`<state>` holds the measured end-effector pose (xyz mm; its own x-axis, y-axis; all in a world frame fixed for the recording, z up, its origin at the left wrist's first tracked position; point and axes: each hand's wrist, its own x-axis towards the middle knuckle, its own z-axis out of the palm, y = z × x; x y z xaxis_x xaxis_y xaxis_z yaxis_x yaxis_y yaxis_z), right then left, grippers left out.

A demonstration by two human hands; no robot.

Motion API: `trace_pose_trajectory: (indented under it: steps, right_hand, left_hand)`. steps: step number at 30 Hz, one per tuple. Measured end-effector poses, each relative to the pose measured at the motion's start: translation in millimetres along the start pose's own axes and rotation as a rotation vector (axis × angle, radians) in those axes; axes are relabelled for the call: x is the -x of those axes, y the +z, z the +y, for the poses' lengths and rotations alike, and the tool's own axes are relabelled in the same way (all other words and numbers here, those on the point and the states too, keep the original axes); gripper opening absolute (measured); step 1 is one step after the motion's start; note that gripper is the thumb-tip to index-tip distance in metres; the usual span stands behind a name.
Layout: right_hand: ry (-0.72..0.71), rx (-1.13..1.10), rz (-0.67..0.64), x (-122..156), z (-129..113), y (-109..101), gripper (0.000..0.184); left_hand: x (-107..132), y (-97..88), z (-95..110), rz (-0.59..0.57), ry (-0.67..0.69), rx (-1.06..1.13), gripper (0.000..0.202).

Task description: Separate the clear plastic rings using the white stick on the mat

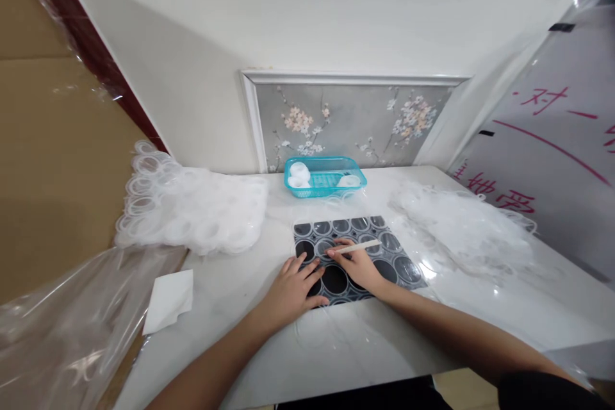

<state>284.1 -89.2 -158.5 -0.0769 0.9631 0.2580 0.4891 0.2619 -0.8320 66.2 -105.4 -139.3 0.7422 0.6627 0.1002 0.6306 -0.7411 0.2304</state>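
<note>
A dark sheet [384, 256] printed with rows of clear round discs lies flat on the white table [230, 282]. My left hand [293, 288] rests palm down on the sheet's near left corner, fingers spread and holding nothing. My right hand [358, 266] is closed around a thin pale stick [360, 246], whose tip meets a disc near the sheet's middle left. Both forearms reach in from the table's near edge.
A teal basket [355, 187] with white rolls stands at the back by the wall. Heaps of clear plastic rings lie at the left [192, 208] and right [461, 224]. A white paper square [168, 300] sits near the left edge beside a plastic bag [62, 327].
</note>
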Motion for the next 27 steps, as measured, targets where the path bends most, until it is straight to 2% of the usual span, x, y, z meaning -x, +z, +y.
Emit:
trace_pose_trajectory:
  steps: [9, 15, 17, 20, 22, 23, 24, 25, 27]
  right_hand:
    - [-0.009, -0.001, 0.014, 0, -2, -1, 0.031]
    - [-0.035, 0.073, 0.006, 2, -2, 0, 0.025]
    - [-0.137, 0.177, -0.01, 7, -5, -1, 0.022]
    - [-0.41, 0.412, -0.099, 7, -10, -4, 0.021]
    - [-0.542, 0.526, -0.169, -5, -13, -13, 0.023]
    - [-0.558, 0.56, -0.163, -15, -14, -19, 0.023]
    - [-0.537, 0.582, -0.114, -27, -13, -27, 0.023]
    - [-0.482, 0.591, -0.007, -40, -12, -36, 0.021]
    - [-0.306, 0.556, 0.307, -58, -7, -55, 0.019]
  left_hand:
    - [0, 1.7, -2, 0.009, 0.009, -0.004, 0.062]
    - [0, 1.4, -2, 0.002, 0.002, 0.001, 0.061]
    - [0, 2.3, -2, -0.001, 0.002, 0.001, 0.061]
    - [1, 3.3, -1, 0.003, 0.015, -0.004, 0.067]
    - [0, 2.3, 0, 0.0, 0.029, -0.009, 0.074]
    - [0, 1.2, 1, -0.002, 0.036, -0.011, 0.077]
    - [-1, -0.2, 1, -0.003, 0.04, -0.011, 0.078]
    - [-1, -1.6, 1, -0.003, 0.042, -0.01, 0.077]
    - [-2, -3.6, 1, -0.001, 0.034, -0.001, 0.073]
